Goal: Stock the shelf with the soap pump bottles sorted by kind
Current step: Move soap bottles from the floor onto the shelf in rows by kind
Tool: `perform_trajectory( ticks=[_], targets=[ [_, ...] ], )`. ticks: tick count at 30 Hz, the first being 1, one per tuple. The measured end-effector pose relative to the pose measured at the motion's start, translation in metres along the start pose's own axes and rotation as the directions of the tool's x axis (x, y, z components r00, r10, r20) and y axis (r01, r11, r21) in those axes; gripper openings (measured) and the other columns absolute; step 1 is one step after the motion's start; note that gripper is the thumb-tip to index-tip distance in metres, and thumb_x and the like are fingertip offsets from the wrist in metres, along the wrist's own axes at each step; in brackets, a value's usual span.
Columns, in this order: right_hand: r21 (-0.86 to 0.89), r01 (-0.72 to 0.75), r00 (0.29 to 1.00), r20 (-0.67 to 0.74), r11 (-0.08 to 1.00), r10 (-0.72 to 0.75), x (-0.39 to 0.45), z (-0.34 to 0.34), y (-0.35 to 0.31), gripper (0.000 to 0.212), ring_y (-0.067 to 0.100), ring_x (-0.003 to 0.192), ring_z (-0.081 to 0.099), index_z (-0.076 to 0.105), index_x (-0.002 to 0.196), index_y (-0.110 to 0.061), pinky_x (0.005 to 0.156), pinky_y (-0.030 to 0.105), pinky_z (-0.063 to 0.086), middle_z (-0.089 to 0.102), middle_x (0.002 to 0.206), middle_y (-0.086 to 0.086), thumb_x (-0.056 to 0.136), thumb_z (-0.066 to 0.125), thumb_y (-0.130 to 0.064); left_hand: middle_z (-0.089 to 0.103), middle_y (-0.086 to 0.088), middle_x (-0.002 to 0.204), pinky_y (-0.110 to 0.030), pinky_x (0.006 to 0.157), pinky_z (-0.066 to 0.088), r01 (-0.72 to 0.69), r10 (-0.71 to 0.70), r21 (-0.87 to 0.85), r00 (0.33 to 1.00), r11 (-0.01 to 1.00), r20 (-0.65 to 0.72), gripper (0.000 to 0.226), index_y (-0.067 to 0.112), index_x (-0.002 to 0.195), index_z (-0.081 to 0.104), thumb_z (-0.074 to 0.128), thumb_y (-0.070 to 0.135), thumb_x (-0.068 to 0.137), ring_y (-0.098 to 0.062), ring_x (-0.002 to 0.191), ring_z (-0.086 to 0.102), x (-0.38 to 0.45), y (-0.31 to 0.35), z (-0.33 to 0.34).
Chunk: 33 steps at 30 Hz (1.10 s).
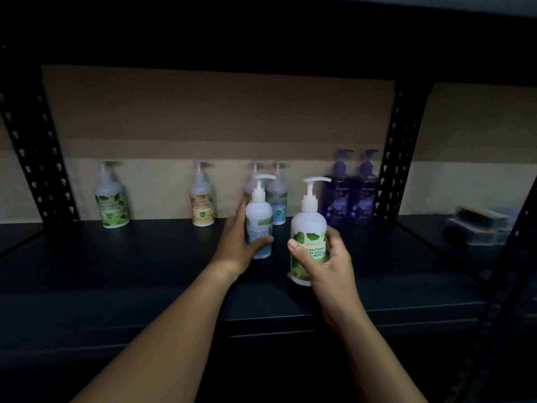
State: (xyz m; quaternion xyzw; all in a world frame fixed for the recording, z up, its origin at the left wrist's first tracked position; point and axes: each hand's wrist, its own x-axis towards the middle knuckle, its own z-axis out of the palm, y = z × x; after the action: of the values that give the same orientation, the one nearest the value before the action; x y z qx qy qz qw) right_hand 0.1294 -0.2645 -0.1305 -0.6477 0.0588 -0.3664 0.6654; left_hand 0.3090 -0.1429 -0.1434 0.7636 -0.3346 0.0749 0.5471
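It was dim where I stood. The top and corners of the view were almost black. The brightest things were the two white bottles point(309, 231) near me and my arms. The far bottles point(112, 196) looked soft and blurry. The shelf posts point(402, 152) leaned outward at the left and right edges. The dark shelf point(145, 271) showed no glare.

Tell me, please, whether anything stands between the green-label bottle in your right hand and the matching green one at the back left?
Yes. The left hand and its blue-label bottle sit just left of the held green-label bottle, and the yellow-label bottle stands beside the route to the back green bottle.
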Motion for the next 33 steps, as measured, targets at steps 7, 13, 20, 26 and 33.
perform_trajectory(
  ticks=[7,13,20,26,33],
  targets=[
    [0.002,0.002,1.0,-0.005,1.0,-0.002,0.002,0.0,0.001,0.049,0.017,0.094,0.072,0.062,0.125,-0.023,0.086,0.048,0.062,0.075,0.106,0.002,0.082,0.086,-0.021,0.072,-0.004,0.119,-0.048,0.097,0.057,0.094,-0.084,0.059,0.984,0.994,-0.156,0.066,0.02,0.124,0.061,0.093,0.037,0.069,-0.022,0.111,0.069,0.018,-0.009,0.012],
    [0.039,-0.021,1.0,-0.005,0.999,0.021,0.003,0.0,0.002,0.049,0.017,0.092,0.072,0.062,0.126,-0.023,0.085,0.058,0.061,0.075,0.105,0.003,0.083,0.085,-0.019,0.074,-0.008,0.116,-0.04,0.094,0.059,0.198,-0.179,0.089,0.967,0.976,-0.182,0.063,0.007,0.121,0.065,0.096,0.025,0.069,-0.023,0.105,0.072,0.029,-0.004,0.019],
    [0.066,-0.041,0.999,-0.001,0.997,0.041,0.002,-0.001,0.001,0.048,0.018,0.092,0.071,0.063,0.125,-0.024,0.081,0.063,0.06,0.074,0.104,0.002,0.083,0.085,-0.018,0.07,-0.013,0.122,-0.04,0.094,0.057,0.277,-0.25,0.245,0.959,0.929,-0.136,0.063,0.006,0.122,0.062,0.094,0.025,0.071,-0.028,0.111,0.068,0.035,-0.004,0.023],
    [0.057,-0.046,0.999,-0.004,0.997,0.046,0.0,-0.001,0.0,0.048,0.018,0.092,0.071,0.063,0.125,-0.025,0.08,0.065,0.059,0.074,0.103,-0.001,0.082,0.085,-0.02,0.069,-0.015,0.124,-0.046,0.097,0.055,0.32,-0.28,0.34,0.946,0.884,-0.161,0.06,0.009,0.126,0.061,0.087,0.037,0.079,-0.034,0.115,0.066,0.035,-0.003,0.025],
    [0.053,-0.048,0.999,-0.005,0.997,0.048,-0.002,0.0,-0.002,0.049,0.015,0.089,0.07,0.063,0.126,-0.023,0.08,0.063,0.06,0.074,0.103,0.0,0.083,0.084,-0.017,0.07,-0.014,0.125,-0.046,0.102,0.051,0.319,-0.274,0.412,0.947,0.854,-0.165,0.056,0.011,0.128,0.06,0.078,0.044,0.085,-0.035,0.118,0.065,0.035,-0.003,0.027]
  ],
)
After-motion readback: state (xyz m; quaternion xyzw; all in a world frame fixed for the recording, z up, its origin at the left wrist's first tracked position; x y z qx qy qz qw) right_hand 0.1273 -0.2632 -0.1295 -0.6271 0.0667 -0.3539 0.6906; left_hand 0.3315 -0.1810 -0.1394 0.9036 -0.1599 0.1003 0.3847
